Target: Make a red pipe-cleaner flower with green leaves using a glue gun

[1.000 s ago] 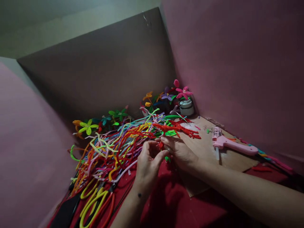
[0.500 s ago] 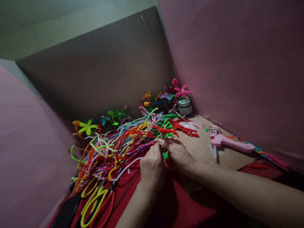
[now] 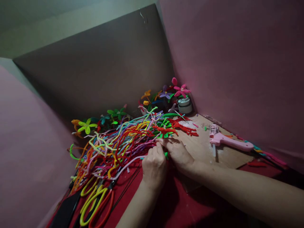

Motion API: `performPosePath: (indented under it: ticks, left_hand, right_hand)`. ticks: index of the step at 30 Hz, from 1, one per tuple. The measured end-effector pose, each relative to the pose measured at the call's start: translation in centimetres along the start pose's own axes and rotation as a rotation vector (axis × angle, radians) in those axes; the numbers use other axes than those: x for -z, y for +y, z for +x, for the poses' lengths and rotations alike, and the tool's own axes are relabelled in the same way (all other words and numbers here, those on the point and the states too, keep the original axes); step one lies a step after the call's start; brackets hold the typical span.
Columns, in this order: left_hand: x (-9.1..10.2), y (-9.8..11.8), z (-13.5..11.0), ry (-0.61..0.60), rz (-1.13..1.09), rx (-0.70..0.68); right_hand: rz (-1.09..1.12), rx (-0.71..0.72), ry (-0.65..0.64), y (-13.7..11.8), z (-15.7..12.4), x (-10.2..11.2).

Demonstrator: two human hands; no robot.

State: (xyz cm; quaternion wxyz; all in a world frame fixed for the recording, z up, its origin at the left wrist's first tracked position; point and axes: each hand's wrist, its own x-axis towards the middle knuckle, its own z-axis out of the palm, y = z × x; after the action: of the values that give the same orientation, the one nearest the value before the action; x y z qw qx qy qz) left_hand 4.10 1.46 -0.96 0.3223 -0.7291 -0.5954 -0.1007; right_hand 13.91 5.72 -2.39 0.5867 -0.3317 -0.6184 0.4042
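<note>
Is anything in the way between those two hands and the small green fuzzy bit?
Nothing visible is. The green bit shows in the narrow gap between the left hand and right hand, which may hide more of it. The heap of fuzzy stems lies beyond, not between.

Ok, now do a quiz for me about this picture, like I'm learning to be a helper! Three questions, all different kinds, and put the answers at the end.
1. Fill the gap: Low between the left hand and the right hand, a small ____ bit shows.

2. Pick one: Which hand is closer to the pink glue gun?
A) the left hand
B) the right hand

3. True or false: In the picture, the pink flower shows just above the pale jar.

Key: 1. green; 2. B; 3. true.
</note>
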Motion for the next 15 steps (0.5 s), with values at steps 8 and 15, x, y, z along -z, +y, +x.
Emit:
performPosePath:
  ticks: [8,15]
  left_hand:
    - [-0.4,-1.5,-0.1,0.012,-0.565,0.172]
    - [-0.1,-2.0,-0.2,-0.025,-1.113,0.361]
  right_hand:
    - [0.302,-0.199,-0.062,-0.8,-0.4,-0.6]
    - [0.291,-0.174,-0.15,-1.3,0.2,-0.6]
